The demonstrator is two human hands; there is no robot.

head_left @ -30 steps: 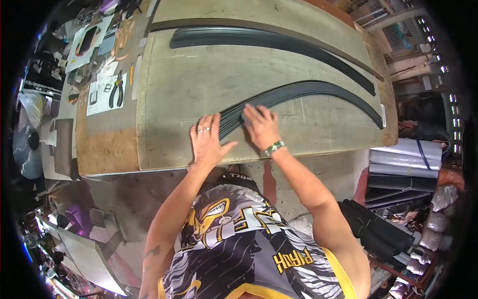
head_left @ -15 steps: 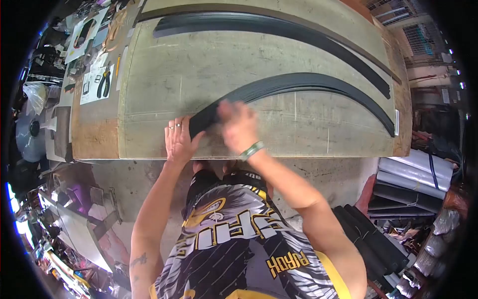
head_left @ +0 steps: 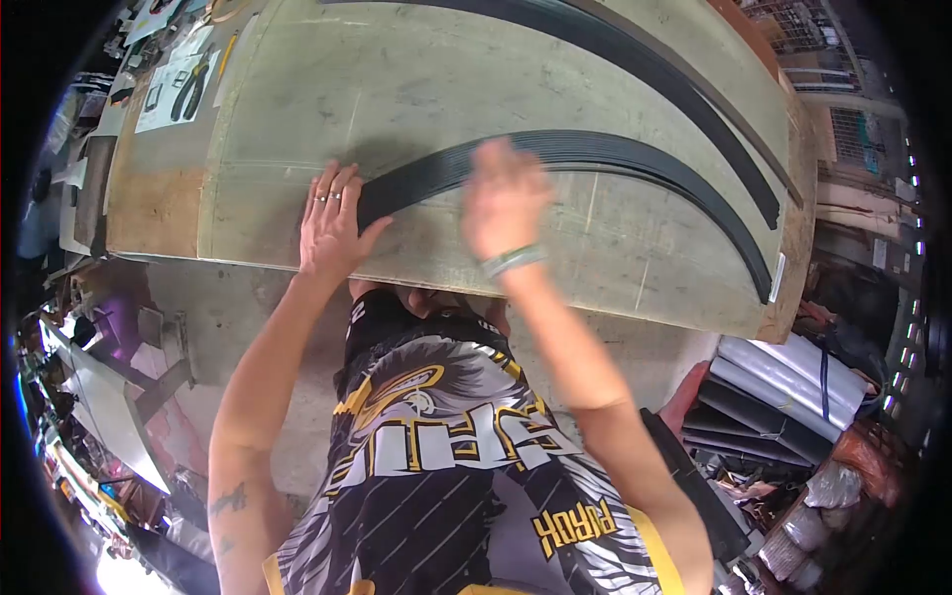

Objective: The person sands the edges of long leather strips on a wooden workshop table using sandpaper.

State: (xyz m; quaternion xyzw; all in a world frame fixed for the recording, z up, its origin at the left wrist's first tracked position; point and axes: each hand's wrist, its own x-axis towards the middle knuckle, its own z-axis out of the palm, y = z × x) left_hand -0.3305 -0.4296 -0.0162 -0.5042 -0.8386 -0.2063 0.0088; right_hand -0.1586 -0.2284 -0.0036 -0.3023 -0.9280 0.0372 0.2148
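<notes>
The bundle of thin, dark flexible strips (head_left: 615,154) lies in an arch on the bench (head_left: 436,104), its left end against the left hand (head_left: 332,226) and its far right end near the bench's right edge. The left hand's fingers are extended and close together, with the thumb spread toward the near side of the strips. That looks like a sound stop: a steady, upright palm should help the ends line up without pushing the arch askew.

The right hand (head_left: 506,203) is blurred at the bundle; whether its fingers are wide, narrow or gripping, I cannot tell. Light, even strokes along the curve would probably suit these strips best; heavy pressure at one spot could fan them or make some ride over others. The second dark bundle (head_left: 654,74) lies beyond, well apart, leaving room for the right hand.
</notes>
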